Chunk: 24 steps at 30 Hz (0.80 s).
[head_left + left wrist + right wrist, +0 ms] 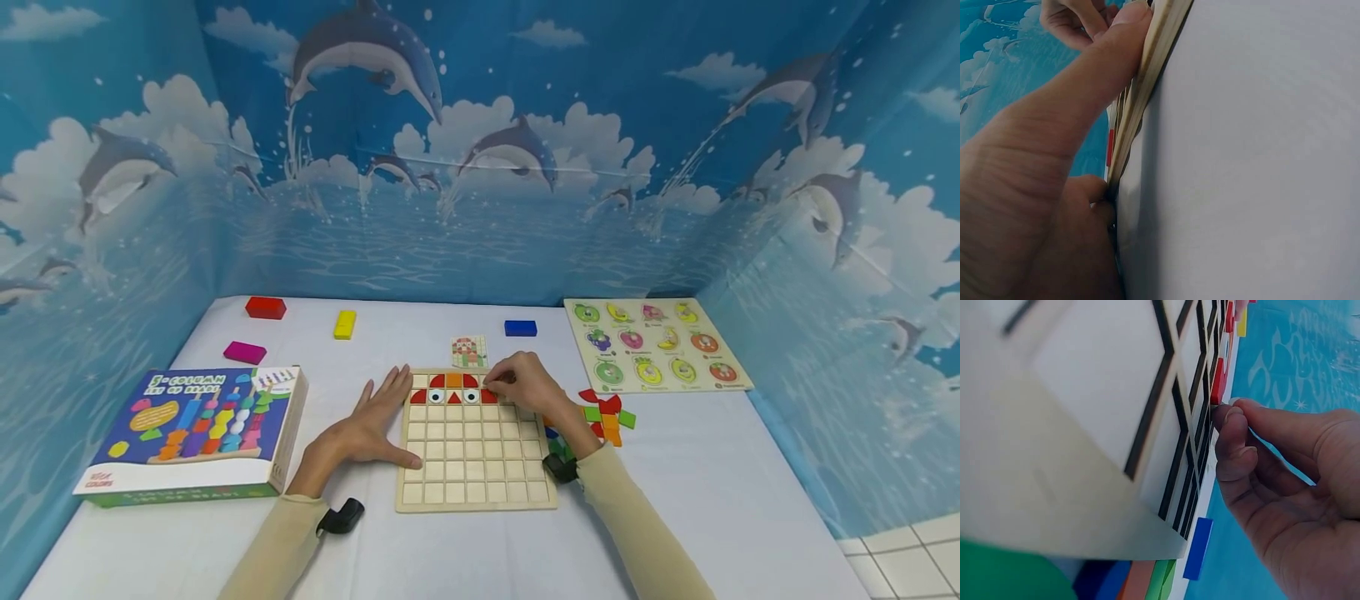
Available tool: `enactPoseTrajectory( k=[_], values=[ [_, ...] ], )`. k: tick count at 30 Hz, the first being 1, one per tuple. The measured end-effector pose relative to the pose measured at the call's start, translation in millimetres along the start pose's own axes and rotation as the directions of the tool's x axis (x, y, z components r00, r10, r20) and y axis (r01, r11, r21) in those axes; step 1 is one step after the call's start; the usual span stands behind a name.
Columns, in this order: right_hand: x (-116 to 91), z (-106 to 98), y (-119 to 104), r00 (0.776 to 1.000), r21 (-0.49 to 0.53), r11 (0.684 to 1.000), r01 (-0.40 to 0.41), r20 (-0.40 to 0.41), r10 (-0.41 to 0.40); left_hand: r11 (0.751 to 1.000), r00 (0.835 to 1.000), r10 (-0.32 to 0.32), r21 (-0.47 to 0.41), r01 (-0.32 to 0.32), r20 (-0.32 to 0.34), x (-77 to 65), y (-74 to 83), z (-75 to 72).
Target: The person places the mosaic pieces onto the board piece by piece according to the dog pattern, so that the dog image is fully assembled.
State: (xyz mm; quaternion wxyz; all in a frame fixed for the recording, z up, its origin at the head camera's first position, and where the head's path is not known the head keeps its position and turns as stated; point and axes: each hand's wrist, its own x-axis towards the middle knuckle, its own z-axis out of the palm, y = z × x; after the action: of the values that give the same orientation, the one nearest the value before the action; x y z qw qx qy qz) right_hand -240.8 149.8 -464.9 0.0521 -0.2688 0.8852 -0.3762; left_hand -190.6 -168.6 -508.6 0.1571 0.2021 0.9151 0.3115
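Observation:
A wooden grid board (480, 467) lies in the middle of the white table. Its two top rows hold red, orange and eye-printed tiles (453, 388). My left hand (378, 412) lies flat on the table, fingers straight along the board's left edge (1141, 94) and thumb on its rim. My right hand (498, 385) is curled over the board's upper right, its fingertips (1229, 419) pinching a red tile (1217, 381) at the second row. The rest of the board (1097, 375) shows bare cells.
A pile of loose coloured tiles (607, 412) lies right of the board, a pattern card (469, 351) behind it. A toy box (195, 429) stands at left, a fruit puzzle (656, 344) at back right. Red (266, 307), magenta (244, 352), yellow (345, 324) and blue (521, 328) blocks lie behind.

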Motion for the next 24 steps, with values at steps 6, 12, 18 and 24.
enactPoseTrajectory(
  k=[6, 12, 18, 24],
  values=[
    [-8, -9, -1, 0.998, 0.01, 0.999, -0.052, -0.032, 0.052, 1.0, 1.0, 0.0, 0.005, 0.0, 0.008, -0.1, 2.7, 0.6],
    [-30, -35, 7, 0.996, -0.02, 0.998, -0.064, -0.064, 0.063, 1.0, 1.0, 0.016, -0.003, -0.016, 0.004, -1.3, 2.3, 0.8],
    [-62, -57, 27, 0.99, -0.043, 0.992, -0.123, -0.068, 0.12, 1.0, 1.0, 0.018, 0.021, -0.018, -0.012, 0.4, -2.2, 4.0],
    [-87, -73, 42, 0.976, -0.051, 0.979, -0.196, -0.106, 0.189, 1.0, 1.0, 0.014, 0.021, -0.014, -0.008, 0.3, -3.7, 3.8]
  ],
)
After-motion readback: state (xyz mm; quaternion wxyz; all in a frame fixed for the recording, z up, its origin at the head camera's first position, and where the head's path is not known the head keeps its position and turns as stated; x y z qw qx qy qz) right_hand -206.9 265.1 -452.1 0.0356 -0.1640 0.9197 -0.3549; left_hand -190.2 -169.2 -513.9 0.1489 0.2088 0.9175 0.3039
